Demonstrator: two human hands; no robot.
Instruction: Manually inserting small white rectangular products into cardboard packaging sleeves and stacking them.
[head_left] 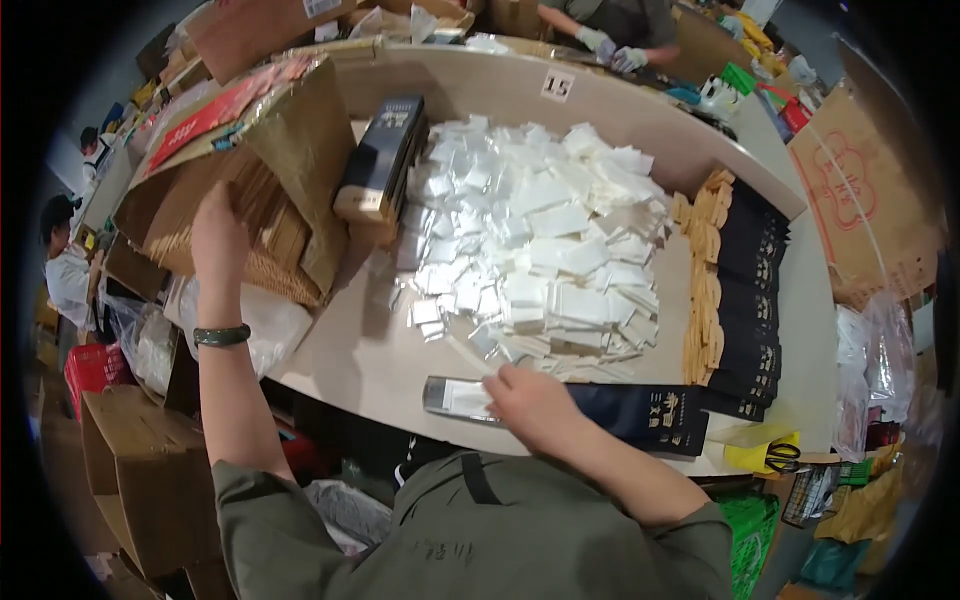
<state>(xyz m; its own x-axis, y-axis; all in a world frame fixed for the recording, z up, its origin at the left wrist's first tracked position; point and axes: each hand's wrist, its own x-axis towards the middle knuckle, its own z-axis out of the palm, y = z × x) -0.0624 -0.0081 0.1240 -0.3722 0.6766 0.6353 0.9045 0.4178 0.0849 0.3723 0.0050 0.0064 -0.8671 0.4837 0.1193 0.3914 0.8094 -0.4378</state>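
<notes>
My left hand [219,240] reaches into the mouth of a tilted cardboard box [318,165], against a row of brown card pieces [280,238]. Its fingers look curled, but what they hold is hidden. My right hand [535,405] is closed at the fingertips on a thin white packet [470,355], above the near edge of the table. Beneath that hand lies a dark blue pouch [630,412] with a clear window at its left end. Beyond it spreads a big heap of small white packets [560,240].
Dark pouches with tan tops [738,290] overlap in a row at the right. A dark box [385,160] stands beside the heap. Black-handled scissors [783,457] lie by the near right corner. Across the table's raised back edge [640,110], a person's gloved hands [612,50] are at work.
</notes>
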